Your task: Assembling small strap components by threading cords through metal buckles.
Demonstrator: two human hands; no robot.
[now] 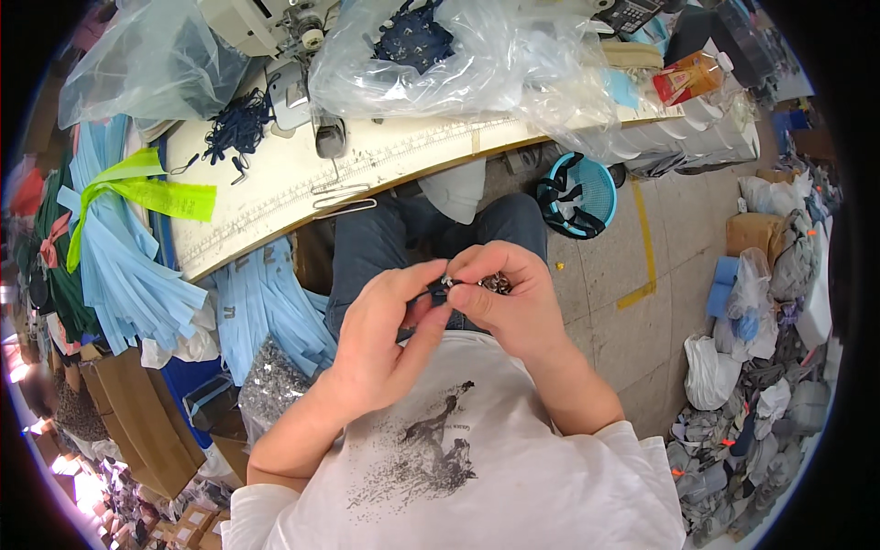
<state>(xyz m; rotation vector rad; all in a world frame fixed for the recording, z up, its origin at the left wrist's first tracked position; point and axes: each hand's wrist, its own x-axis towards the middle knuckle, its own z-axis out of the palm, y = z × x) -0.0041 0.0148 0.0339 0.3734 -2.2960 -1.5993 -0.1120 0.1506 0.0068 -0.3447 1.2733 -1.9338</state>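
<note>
Small dark cord piece with a shiny metal bit [446,290], pinched between both hands, close to the belly and above the lap. Left hand [380,344] closed on it, thumb and first finger squeezing the dark end. Right hand [509,298] closed on it too, fingertips curled around the shiny end, with a few more little metal bits tucked in the palm, hard to see well. Just under the hands, a white shirt with a dark print [431,449] and blue jeans [403,243]. Past the hands, the counter [275,197] with a sewing machine [289,55] on it, a pile of dark blue cords [236,124] beside the machine, and big clear plastic bags [431,55] stuffed with more dark things. Off to the left of the hands, a hanging bunch of light blue strips [119,266] tied with a bright green band [137,188]. Lower left, near the left elbow, a clear bag of tiny grey bits [270,385]. To the right, past the right hand, a blue basket [577,194] on the floor. Could slip: tiny piece, only fingertips on it, so a loose squeeze might let it drop to the lap or floor. Might also spill the spare bits from the right palm if that hand opens up.
</note>
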